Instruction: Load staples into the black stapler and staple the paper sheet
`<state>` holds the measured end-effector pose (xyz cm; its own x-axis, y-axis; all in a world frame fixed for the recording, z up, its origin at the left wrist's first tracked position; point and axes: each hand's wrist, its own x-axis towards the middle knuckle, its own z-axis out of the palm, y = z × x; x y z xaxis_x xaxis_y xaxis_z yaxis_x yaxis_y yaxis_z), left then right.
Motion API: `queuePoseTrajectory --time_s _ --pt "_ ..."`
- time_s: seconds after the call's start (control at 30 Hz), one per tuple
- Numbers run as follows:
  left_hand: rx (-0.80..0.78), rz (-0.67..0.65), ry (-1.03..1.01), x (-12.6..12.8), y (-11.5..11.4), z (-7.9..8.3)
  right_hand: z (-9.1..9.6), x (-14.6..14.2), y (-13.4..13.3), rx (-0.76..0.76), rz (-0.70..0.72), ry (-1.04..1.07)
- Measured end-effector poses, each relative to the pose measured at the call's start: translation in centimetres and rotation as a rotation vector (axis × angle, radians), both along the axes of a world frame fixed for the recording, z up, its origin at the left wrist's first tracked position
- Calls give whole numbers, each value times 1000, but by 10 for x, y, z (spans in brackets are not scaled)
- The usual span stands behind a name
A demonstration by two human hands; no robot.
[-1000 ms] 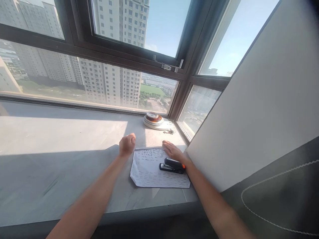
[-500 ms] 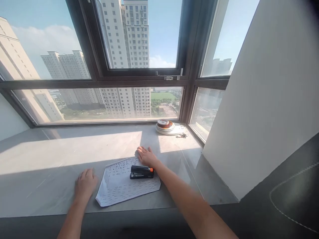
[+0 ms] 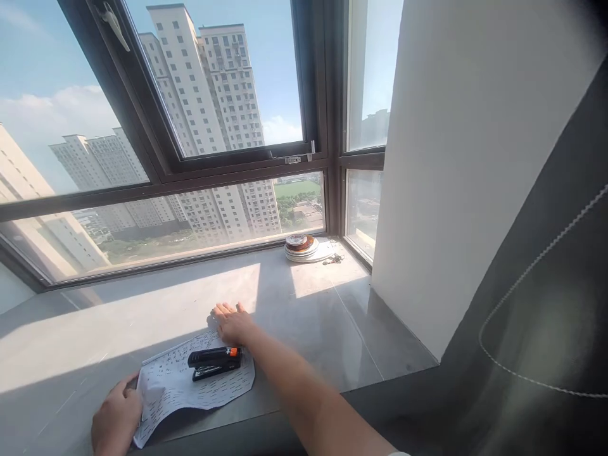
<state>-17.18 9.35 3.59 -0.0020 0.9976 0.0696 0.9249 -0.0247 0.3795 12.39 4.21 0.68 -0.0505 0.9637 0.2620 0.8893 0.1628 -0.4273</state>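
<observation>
A sheet of paper [image 3: 164,392] covered in handwriting lies on the grey stone sill, its near edge bowed upward. My left hand [image 3: 116,415] grips its left edge, the fingers partly hidden behind the sheet. On the paper rests a black stapler [image 3: 216,362] with an orange piece at its right end. My right hand [image 3: 232,324] is flat at the paper's far right corner, just beyond the stapler, with fingers stretched out. What lies under that palm is hidden.
A small stack of round plates or discs [image 3: 301,250] stands in the window corner, with a small chain-like item [image 3: 334,259] beside it. A white wall [image 3: 427,190] closes off the right. A beaded cord [image 3: 517,278] hangs at far right. The sill's front edge runs below the paper.
My left hand has moved from the bare sill onto the paper's left edge, and the near edge has lifted. The view has tilted and turned right. The right hand stays at the far corner.
</observation>
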Motion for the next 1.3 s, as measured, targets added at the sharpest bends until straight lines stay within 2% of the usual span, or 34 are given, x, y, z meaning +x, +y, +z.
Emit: queuePoseTrajectory --time_s 0.2,0.4,0.5,0.63,0.77,0.87,1.03,1.1,1.2,1.23,1.3 --pt "-48 38 -83 2 -3 -4 -6 29 -39 59 -102 -38" --pt "10 -38 -18 -1 7 -9 -2 104 -102 -30 -216 -175" --pt "28 -46 14 0 6 -8 5 145 -138 -17 -306 -204" --pt "70 -68 33 3 1 -9 17 173 -176 46 -466 -236" --pt "83 -82 15 2 -1 -13 25 175 -204 56 -631 -234" --pt "90 -88 25 3 -1 -16 17 167 -230 31 -702 -203" --pt "121 -99 52 8 -5 -14 -6 157 -272 -28 -500 -188" --pt "114 -105 46 9 -8 -12 -5 157 -275 -74 -414 -151" --pt "100 -105 39 10 -14 -8 8 155 -272 -113 -328 -79" --pt "98 -102 34 10 -16 -7 12 152 -275 -63 -343 -56" --pt "97 -98 24 11 -19 -5 15 138 -296 152 -467 12"
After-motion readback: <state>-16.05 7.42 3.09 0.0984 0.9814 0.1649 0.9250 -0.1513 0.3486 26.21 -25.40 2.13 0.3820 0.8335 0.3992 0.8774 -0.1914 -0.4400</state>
